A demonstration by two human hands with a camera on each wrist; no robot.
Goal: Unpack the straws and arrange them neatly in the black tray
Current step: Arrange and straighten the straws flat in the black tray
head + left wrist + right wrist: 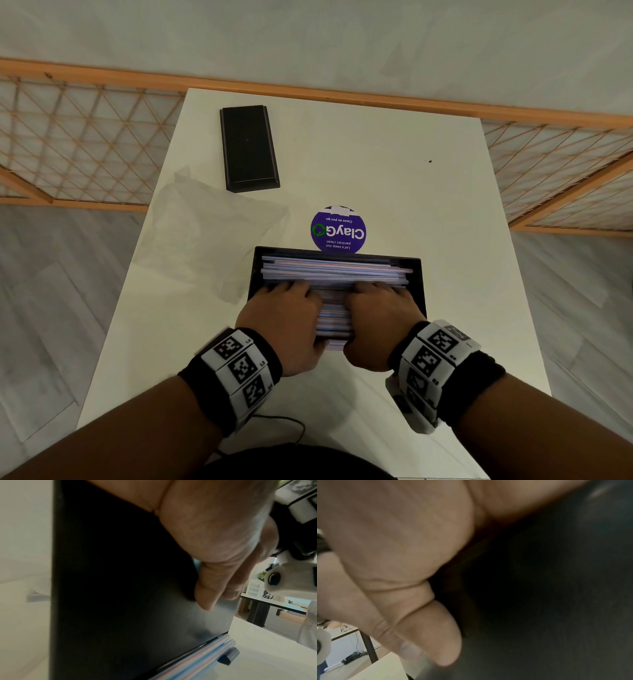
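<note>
The black tray (256, 274) stands on the white table in front of me, filled with pastel striped straws (335, 270) lying left to right. My left hand (287, 308) and right hand (380, 308) grip its near side, fingers curled over the straws and thumbs against the tray's outside. In the left wrist view my left hand (205, 534) presses its thumb on the dark tray (120, 588), with straws (205, 655) showing past its edge. The right wrist view shows my right hand (393, 547) close against the tray (539, 601). The tray's near edge is hidden by my hands.
A second long black tray or lid (248, 147) lies at the far left of the table (428, 205). A clear plastic wrapper (219, 233) lies left of the tray. A round purple sticker (338, 229) sits just beyond it. A wooden lattice screen (85, 137) stands behind.
</note>
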